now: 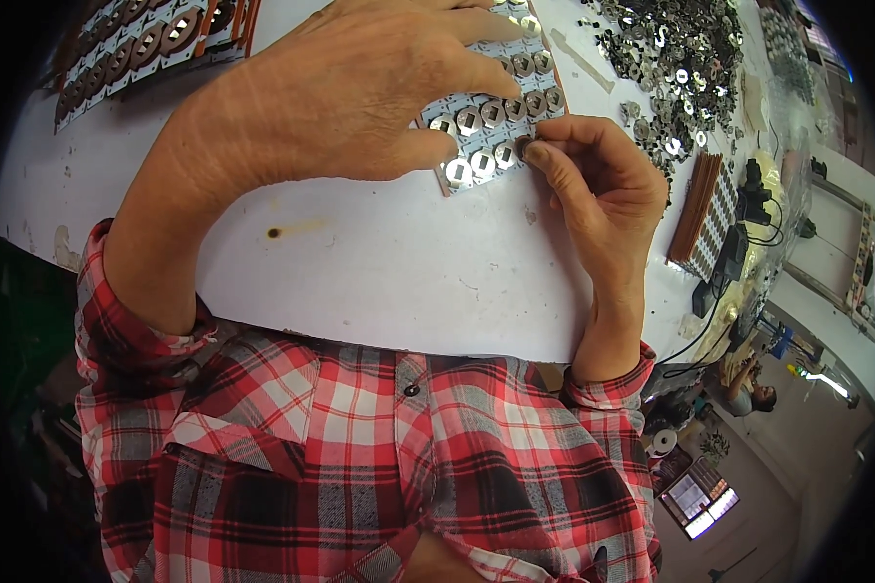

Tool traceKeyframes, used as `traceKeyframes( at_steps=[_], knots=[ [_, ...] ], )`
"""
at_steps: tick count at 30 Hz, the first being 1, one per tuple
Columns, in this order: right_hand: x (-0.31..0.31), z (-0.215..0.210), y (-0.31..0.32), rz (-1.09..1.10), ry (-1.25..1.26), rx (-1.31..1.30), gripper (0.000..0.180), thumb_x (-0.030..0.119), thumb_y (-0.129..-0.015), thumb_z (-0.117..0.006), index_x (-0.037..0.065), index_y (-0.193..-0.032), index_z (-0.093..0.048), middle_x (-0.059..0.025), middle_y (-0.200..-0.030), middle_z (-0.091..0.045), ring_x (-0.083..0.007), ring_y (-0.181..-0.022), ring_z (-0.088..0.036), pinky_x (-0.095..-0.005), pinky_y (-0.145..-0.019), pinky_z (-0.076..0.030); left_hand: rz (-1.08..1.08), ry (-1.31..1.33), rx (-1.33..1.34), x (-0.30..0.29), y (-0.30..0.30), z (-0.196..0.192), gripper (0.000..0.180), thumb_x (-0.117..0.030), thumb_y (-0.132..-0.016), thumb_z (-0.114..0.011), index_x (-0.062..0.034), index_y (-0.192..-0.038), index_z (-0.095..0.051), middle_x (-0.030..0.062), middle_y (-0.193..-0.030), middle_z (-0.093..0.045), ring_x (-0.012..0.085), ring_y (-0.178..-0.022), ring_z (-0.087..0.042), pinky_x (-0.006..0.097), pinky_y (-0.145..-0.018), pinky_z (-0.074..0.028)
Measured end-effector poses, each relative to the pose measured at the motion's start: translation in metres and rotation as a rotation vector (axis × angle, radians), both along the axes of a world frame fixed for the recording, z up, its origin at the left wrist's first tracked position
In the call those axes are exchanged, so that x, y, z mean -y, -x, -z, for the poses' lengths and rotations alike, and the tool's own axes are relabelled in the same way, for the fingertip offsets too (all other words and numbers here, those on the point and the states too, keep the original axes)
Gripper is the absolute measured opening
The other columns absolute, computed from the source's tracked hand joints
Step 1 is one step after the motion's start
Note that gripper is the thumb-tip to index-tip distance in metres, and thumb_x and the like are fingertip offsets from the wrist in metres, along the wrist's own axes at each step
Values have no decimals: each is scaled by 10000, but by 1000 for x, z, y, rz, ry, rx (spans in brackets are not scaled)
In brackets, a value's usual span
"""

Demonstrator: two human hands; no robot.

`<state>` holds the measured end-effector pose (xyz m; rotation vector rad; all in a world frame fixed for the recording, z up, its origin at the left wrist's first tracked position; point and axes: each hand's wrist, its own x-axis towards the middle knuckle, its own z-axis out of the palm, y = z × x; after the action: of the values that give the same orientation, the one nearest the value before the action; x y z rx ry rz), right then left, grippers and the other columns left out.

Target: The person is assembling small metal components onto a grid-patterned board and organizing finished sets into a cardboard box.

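A pale panel (478,137) set with rows of round silver metal discs lies on the white table (379,262), in front of my hands. My left hand (365,92) reaches over its left side, fingers spread, thumb tip at the lower left discs. Some of the panel is hidden under that hand. At the right end of the nearest row, thumb and forefinger of my right hand (608,180) are pinched on a small metal disc (524,146). Fingers cover most of this disc, and it is at the panel's edge.
Loose small metal pieces (676,68) form a wide pile at the far right. More disc-filled panels (131,53) stand stacked at the far left. Nearer on the right are a stack of brown-edged panels (702,219) and black adapters with cables (734,255). Another person (749,394) is in the background.
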<state>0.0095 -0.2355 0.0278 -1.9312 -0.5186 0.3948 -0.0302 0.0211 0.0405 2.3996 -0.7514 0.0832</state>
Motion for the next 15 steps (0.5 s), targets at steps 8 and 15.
traceKeyframes(
  at_steps=[8,15],
  knots=[
    [3,3,-4,-97,19,92,127,-15,-917,-761,-16,-1043,-742,-18,-898,-732,-40,-742,-625,-166,-647,-464,0,-2,-8,0,1,-3,467,-179,-845,-740,-35,-1285,-684,258,-1457,-529,408,-1414,-436,509,-1121,-344],
    [4,0,-6,-136,88,158,141,-55,-881,-764,-14,-1016,-763,-29,-922,-685,-59,-783,-634,-184,-686,-482,-15,23,-25,4,1,-6,450,-160,-844,-721,-14,-1269,-691,262,-1456,-533,412,-1419,-436,505,-1124,-347]
  ],
)
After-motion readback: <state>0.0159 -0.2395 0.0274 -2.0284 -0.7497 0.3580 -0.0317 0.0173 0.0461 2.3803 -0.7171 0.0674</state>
